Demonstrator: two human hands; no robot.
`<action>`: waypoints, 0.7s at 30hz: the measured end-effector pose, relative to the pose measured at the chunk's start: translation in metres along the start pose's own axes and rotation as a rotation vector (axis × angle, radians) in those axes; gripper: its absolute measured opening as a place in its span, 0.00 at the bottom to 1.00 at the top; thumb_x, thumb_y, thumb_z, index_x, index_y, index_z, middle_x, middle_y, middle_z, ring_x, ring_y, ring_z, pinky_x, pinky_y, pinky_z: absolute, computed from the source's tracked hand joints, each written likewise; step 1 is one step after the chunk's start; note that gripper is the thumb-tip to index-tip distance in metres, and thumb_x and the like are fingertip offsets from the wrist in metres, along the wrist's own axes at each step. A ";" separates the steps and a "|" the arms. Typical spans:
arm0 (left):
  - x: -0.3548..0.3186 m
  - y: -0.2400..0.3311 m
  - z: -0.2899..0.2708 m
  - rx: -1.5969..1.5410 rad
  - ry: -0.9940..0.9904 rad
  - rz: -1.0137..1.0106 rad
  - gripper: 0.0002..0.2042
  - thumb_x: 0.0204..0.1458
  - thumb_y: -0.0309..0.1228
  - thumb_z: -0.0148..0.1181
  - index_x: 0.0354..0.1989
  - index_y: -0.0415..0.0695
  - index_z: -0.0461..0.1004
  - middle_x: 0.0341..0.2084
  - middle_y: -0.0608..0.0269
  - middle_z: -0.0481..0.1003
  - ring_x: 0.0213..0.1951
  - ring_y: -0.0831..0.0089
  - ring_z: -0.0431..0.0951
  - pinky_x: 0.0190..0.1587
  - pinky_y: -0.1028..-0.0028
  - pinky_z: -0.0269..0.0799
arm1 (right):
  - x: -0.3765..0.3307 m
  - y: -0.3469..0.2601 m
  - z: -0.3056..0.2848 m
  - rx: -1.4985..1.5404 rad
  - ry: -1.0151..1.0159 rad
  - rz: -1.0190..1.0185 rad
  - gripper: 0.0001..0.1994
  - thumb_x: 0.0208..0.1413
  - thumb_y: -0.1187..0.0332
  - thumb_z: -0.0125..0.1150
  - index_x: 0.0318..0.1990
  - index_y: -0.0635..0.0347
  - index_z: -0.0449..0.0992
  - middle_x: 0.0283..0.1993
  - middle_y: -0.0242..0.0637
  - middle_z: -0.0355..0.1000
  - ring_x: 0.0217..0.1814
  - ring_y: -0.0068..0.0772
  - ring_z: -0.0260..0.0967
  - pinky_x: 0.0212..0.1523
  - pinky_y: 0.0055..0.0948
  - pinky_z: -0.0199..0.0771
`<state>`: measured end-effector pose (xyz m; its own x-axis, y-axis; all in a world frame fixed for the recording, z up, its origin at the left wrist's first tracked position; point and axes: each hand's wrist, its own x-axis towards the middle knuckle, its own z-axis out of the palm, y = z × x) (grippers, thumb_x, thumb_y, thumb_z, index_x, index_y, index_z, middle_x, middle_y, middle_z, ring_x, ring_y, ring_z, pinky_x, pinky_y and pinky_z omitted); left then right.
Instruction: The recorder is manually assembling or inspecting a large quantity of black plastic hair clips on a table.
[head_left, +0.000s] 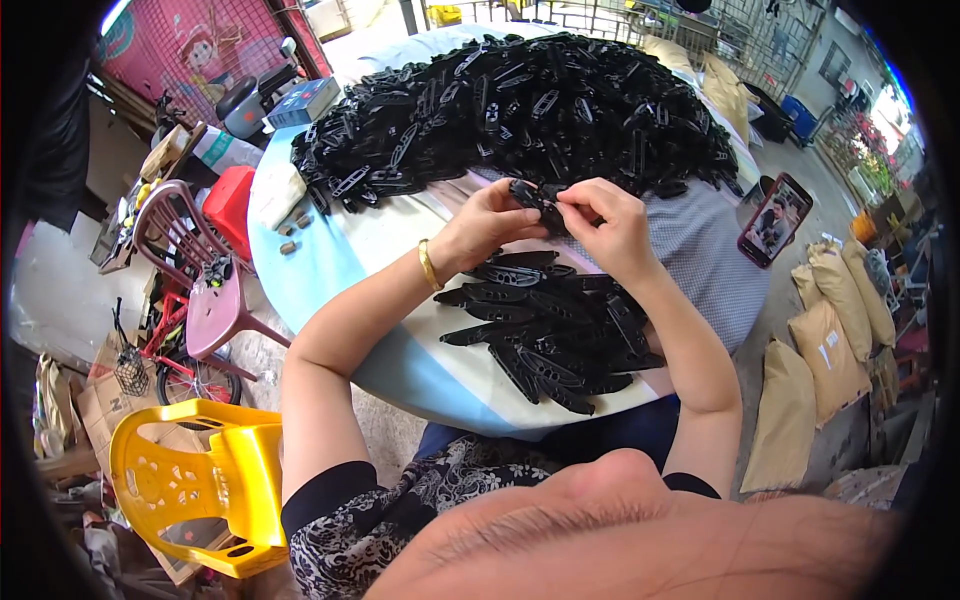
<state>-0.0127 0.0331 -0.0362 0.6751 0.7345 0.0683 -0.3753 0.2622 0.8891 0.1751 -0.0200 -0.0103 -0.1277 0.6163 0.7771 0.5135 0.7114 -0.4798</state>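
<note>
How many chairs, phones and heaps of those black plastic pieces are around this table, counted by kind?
Plastic chairs: 2, a yellow chair and a maroon chair
Phones: 1, a propped phone
Heaps of black pieces: 2, a big far heap and a small near heap
Total: 5

Red-cased phone screen (773,222), tan sacks (812,380) right

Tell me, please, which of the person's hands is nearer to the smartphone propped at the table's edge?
Right. The right hand is nearer the smartphone, with bare cloth between them; the left hand is farther off, beyond the right hand.
</note>
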 end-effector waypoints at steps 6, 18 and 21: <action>-0.002 -0.005 0.000 0.094 0.045 -0.003 0.11 0.51 0.21 0.57 0.44 0.40 0.69 0.41 0.60 0.73 0.42 0.70 0.76 0.50 0.69 0.74 | -0.002 0.000 0.001 -0.135 -0.054 -0.154 0.05 0.39 0.79 0.62 0.27 0.61 0.76 0.29 0.37 0.73 0.28 0.36 0.72 0.27 0.28 0.73; -0.009 0.009 0.018 0.396 0.117 0.205 0.14 0.52 0.24 0.57 0.46 0.34 0.66 0.38 0.57 0.74 0.35 0.75 0.76 0.40 0.77 0.75 | -0.004 -0.002 0.006 -0.071 -0.114 0.196 0.09 0.45 0.72 0.62 0.35 0.64 0.74 0.35 0.36 0.73 0.37 0.34 0.72 0.36 0.27 0.73; -0.015 0.012 0.022 0.672 0.124 0.255 0.13 0.51 0.22 0.58 0.45 0.36 0.67 0.37 0.60 0.75 0.34 0.80 0.75 0.35 0.80 0.73 | -0.006 0.013 0.003 0.245 -0.294 0.407 0.11 0.47 0.70 0.64 0.37 0.67 0.75 0.33 0.40 0.76 0.33 0.27 0.74 0.36 0.24 0.73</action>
<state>-0.0131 0.0116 -0.0166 0.5264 0.7976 0.2944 -0.0131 -0.3386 0.9408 0.1802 -0.0136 -0.0218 -0.2093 0.9012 0.3795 0.3629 0.4320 -0.8256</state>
